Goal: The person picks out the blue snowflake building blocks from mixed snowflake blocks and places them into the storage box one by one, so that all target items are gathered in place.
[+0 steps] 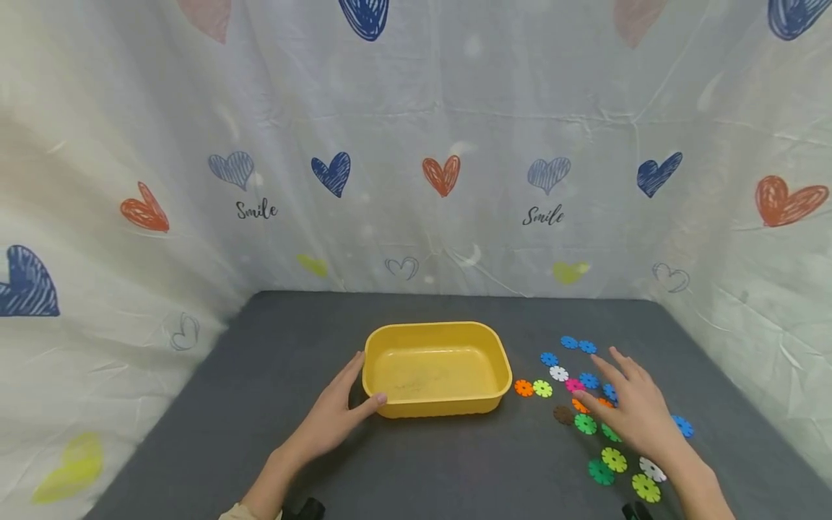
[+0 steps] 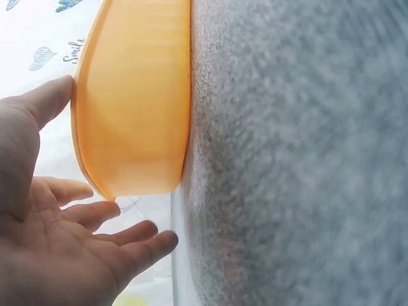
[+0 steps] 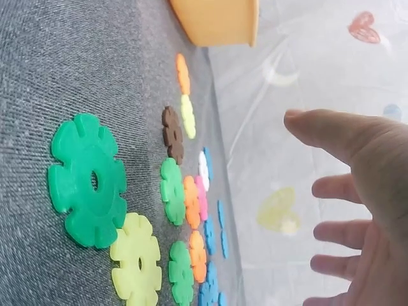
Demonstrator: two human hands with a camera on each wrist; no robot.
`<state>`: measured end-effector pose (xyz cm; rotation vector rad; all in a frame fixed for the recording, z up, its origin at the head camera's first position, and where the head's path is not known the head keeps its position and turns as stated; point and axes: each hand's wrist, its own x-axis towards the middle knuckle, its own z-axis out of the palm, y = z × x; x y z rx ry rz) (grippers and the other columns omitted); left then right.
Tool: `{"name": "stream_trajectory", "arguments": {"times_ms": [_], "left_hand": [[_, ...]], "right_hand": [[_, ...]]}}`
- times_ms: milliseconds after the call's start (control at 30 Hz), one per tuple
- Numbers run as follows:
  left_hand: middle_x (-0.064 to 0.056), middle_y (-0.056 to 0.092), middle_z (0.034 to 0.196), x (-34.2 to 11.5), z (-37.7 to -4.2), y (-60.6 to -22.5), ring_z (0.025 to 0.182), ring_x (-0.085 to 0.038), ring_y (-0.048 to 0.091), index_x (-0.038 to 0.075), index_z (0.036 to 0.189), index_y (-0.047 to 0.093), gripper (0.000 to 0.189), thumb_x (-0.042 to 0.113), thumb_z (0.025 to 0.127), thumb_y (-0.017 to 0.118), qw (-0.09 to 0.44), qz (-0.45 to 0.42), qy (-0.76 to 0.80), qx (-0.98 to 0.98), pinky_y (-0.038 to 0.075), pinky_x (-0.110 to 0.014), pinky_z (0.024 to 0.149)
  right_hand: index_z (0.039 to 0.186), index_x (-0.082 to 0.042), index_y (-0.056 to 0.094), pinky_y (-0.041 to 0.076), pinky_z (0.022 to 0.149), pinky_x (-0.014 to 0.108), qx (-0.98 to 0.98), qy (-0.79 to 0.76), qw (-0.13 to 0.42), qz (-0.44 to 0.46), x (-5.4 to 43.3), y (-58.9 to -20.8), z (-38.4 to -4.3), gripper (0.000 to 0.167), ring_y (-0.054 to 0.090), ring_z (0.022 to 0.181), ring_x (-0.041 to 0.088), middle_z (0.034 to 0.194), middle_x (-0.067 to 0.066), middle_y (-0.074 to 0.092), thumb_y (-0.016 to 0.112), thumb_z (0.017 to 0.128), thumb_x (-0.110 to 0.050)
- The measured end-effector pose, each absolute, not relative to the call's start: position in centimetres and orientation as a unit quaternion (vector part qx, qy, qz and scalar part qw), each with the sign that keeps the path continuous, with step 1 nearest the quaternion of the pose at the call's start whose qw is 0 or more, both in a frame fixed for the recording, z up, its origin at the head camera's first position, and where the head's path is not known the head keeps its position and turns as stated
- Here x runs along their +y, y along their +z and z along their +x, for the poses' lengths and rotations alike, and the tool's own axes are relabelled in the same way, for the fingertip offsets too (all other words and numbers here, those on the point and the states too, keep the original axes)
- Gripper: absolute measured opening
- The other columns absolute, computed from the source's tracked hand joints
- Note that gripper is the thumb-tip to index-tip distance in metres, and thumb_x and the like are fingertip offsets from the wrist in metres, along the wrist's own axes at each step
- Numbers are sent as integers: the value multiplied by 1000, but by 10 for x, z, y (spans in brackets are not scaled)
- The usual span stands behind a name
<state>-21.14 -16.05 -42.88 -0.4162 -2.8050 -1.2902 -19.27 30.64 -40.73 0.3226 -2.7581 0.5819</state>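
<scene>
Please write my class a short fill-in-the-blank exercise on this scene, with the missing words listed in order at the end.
1. The right hand is above the discs, while the ____ hand touches the container.
2. In the head view, the disc nearest the container is ____.
3. The word printed on the curtain is ____.
4. The shapes drawn on the curtain are ____.

Missing words: left; orange; Smile; hearts.

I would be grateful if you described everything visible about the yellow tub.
The yellow tub is a shallow rectangle with rounded corners, an open top and a projecting rim; it looks like plastic. Faint marks show on its inner floor. It stands upright on the grey table, left of the flower-shaped discs. The left hand is at its left end, thumb appearing to touch the rim.
</scene>
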Motion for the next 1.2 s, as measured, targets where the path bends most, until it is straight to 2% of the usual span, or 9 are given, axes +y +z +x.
{"name": "stream_trajectory", "arguments": {"times_ms": [200, 533, 767, 900, 1033, 1167, 1200], "left_hand": [[-6, 24, 159, -159, -210, -429, 144, -27, 23, 10, 158, 21, 89, 48, 91, 68, 9, -131, -439, -889, 24, -54, 112], [-9, 24, 159, -155, -207, -431, 142, -30, 29, 10, 158, 20, 89, 43, 92, 69, -1, -118, -479, -870, 37, -53, 105], [-9, 21, 160, -156, -208, -428, 143, -29, 26, 10, 158, 18, 88, 40, 93, 69, 3, -130, -488, -863, 37, -53, 105], [-9, 20, 160, -157, -209, -428, 143, -29, 24, 10, 158, 17, 88, 40, 93, 68, 4, -132, -485, -864, 36, -53, 105], [-9, 20, 160, -157, -208, -428, 143, -29, 24, 10, 158, 17, 88, 40, 94, 68, 0, -131, -490, -862, 36, -54, 105], [-9, 20, 160, -156, -207, -429, 143, -29, 24, 10, 158, 17, 87, 39, 94, 68, 0, -133, -495, -859, 36, -54, 105], [-9, 20, 160, -156, -207, -429, 143, -29, 24, 10, 158, 17, 87, 40, 94, 68, 1, -133, -494, -859, 36, -54, 104]], "right_hand": [[138, 8, 49, 25, 91, 78, -949, 245, 155, 127, 310, -405, -193, 73, 26, 125, 63, 144, 38, 31, 78, 86, -33], [140, 3, 50, 31, 88, 76, -949, 265, 130, 110, 324, -402, -193, 71, 34, 126, 56, 144, 29, 39, 78, 87, -35], [142, -3, 50, 46, 82, 66, -950, 291, 85, 69, 351, -401, -195, 68, 51, 111, 57, 141, 29, 44, 73, 90, -39], [141, -1, 51, 50, 80, 61, -946, 314, 62, 55, 370, -401, -197, 65, 52, 109, 57, 137, 32, 47, 73, 91, -37], [137, 1, 55, 56, 73, 46, -942, 329, 46, 40, 392, -401, -195, 61, 57, 107, 52, 133, 31, 52, 73, 91, -35], [134, 3, 57, 56, 67, 35, -942, 333, 44, 25, 412, -403, -193, 62, 60, 104, 47, 129, 29, 56, 74, 90, -36], [134, 3, 57, 56, 66, 33, -941, 334, 47, 25, 417, -404, -193, 62, 63, 103, 39, 127, 26, 58, 74, 90, -36]]}}
